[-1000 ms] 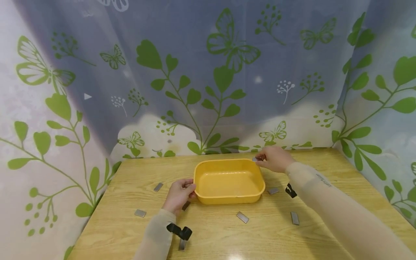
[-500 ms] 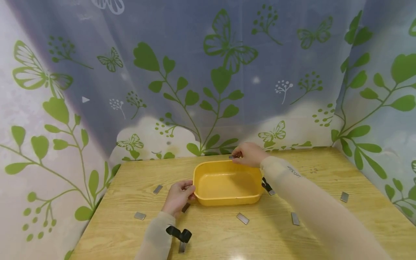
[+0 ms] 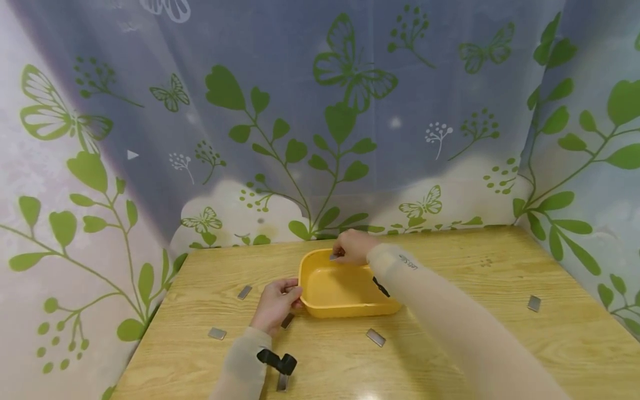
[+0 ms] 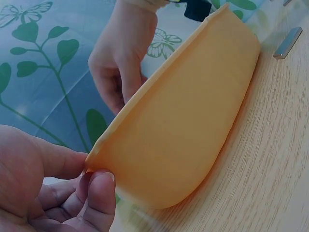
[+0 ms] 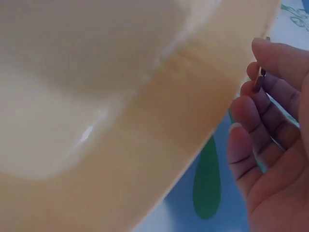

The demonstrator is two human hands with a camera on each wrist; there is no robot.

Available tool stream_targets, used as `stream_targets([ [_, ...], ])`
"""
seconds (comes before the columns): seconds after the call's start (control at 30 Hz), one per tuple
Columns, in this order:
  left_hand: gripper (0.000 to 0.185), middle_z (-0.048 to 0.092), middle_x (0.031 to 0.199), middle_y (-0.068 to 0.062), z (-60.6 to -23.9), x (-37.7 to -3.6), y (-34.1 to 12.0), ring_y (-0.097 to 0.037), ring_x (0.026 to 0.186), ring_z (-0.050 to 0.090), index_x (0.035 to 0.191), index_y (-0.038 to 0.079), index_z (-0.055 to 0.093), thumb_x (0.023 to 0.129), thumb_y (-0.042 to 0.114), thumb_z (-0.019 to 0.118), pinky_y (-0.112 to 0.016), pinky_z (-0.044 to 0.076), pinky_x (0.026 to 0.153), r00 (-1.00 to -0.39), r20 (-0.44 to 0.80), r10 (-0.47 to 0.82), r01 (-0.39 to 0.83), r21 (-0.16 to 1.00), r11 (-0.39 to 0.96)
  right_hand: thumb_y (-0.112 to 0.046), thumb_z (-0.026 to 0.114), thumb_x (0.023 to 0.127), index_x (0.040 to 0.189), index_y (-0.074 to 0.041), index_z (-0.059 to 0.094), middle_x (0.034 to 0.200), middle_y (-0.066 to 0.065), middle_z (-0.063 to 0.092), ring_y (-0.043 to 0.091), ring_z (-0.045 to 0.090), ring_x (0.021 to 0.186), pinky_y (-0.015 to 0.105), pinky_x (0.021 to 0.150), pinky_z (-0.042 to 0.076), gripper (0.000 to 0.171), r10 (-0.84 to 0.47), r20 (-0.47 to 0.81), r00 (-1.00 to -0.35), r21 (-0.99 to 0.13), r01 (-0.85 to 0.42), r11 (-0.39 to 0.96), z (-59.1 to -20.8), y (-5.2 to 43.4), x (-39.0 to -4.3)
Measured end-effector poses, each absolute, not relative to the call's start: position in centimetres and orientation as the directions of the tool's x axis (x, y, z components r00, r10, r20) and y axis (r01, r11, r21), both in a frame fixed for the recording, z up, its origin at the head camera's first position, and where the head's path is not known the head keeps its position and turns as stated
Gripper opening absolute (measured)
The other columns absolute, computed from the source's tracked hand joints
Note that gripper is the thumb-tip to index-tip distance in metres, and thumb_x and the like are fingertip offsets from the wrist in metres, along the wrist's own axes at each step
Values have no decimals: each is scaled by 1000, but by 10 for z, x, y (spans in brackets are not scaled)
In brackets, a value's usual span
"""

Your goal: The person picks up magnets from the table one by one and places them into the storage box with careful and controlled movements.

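Observation:
A yellow plastic basin (image 3: pixel 350 311) stands on the wooden table. My left hand (image 3: pixel 277 304) pinches its left rim between thumb and fingers, which the left wrist view shows close up at the basin wall (image 4: pixel 178 121). Over the far rim is my right hand (image 3: pixel 354 247), holding a small flat grey metal block (image 3: pixel 333 256) at its fingertips. In the right wrist view that block (image 5: pixel 259 83) appears nearly edge-on between thumb and fingers, beside the basin's rim. My right forearm covers the basin's right end.
Several similar grey blocks lie scattered about: one (image 3: pixel 244 292) and another (image 3: pixel 217 333) at left, one (image 3: pixel 376 337) before the basin, one (image 3: pixel 534 303) far right. One block (image 3: pixel 287 320) lies beside my left hand, another (image 3: pixel 282 381) near its wrist camera. A patterned curtain (image 3: pixel 280 166) closes the back.
My right hand has moved left along the basin's far rim, carrying the grey block. Its forearm now hides blocks seen earlier at right. The left hand keeps its hold on the rim.

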State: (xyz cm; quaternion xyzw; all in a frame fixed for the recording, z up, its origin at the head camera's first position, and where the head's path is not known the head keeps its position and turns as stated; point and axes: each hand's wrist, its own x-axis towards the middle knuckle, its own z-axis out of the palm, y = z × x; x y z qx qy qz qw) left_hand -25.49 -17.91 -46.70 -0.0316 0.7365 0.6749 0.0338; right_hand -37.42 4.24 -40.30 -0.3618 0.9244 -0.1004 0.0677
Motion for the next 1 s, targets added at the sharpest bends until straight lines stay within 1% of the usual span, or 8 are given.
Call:
stream_targets([
  [0.2, 31, 56, 100, -18, -469, -256, -180, -15, 73, 57, 123, -14, 53, 96, 2, 55, -27, 54, 67, -995, -98, -10, -98, 992, 82, -25, 68, 91, 86, -21, 72, 70, -13, 55, 6, 50, 62, 24, 61, 42, 7, -692, -60, -719, -196, -671, 715, -417, 24, -379],
  [0.33, 32, 57, 101, -20, -470, -257, -179, -15, 73, 57, 124, -15, 52, 97, 1, 54, -26, 54, 66, -996, -87, -11, -87, 992, 87, -24, 67, 92, 64, -20, 57, 56, -9, 35, 7, 33, 50, 23, 53, 30, 30, -698, -67, -713, -140, -686, 714, -421, 15, -379],
  [0.43, 31, 57, 100, -20, -470, -257, -178, -15, 72, 57, 123, -15, 52, 97, 1, 54, -25, 53, 65, -997, -82, -11, -82, 992, 91, -23, 67, 91, 57, -18, 46, 52, -5, 28, 9, 27, 48, 24, 51, 26, 41, -701, -80, -709, -61, -698, 713, -422, 9, -378],
  [0.53, 31, 57, 99, -19, -471, -258, -179, -15, 72, 57, 123, -14, 53, 97, 1, 54, -23, 53, 64, -997, -81, -11, -82, 993, 91, -28, 69, 90, 57, -19, 52, 52, -7, 38, 9, 34, 50, 24, 51, 32, 38, -707, -88, -702, 18, -711, 703, -423, 4, -378],
  [0.63, 30, 57, 97, -17, -470, -258, -179, -15, 72, 57, 123, -15, 53, 97, 1, 54, -23, 52, 63, -997, -75, -10, -76, 993, 88, -34, 71, 88, 64, -21, 63, 61, -9, 52, 9, 45, 57, 26, 56, 42, 29, -719, -87, -689, 79, -724, 685, -425, 0, -379],
  [0.7, 31, 57, 96, -16, -469, -257, -179, -15, 72, 57, 123, -15, 53, 97, 1, 54, -23, 52, 63, -997, -73, -8, -74, 993, 88, -37, 72, 86, 67, -22, 66, 67, -10, 57, 10, 50, 62, 28, 60, 47, 25, -729, -83, -679, 117, -733, 670, -428, -2, -380],
  [0.8, 30, 57, 95, -15, -468, -257, -179, -15, 72, 57, 123, -15, 53, 97, 1, 55, -24, 53, 64, -997, -77, -8, -77, 993, 89, -36, 73, 85, 65, -24, 65, 70, -9, 58, 11, 52, 63, 30, 61, 48, 25, -737, -83, -671, 164, -738, 654, -431, -5, -381],
  [1.0, 31, 56, 95, -15, -469, -256, -179, -14, 72, 56, 123, -14, 53, 97, 1, 54, -24, 53, 64, -997, -81, -1, -80, 993, 84, -40, 74, 83, 57, -22, 57, 62, -7, 55, 11, 49, 56, 31, 55, 48, 36, -743, -80, -664, 246, -736, 631, -437, -8, -381],
])
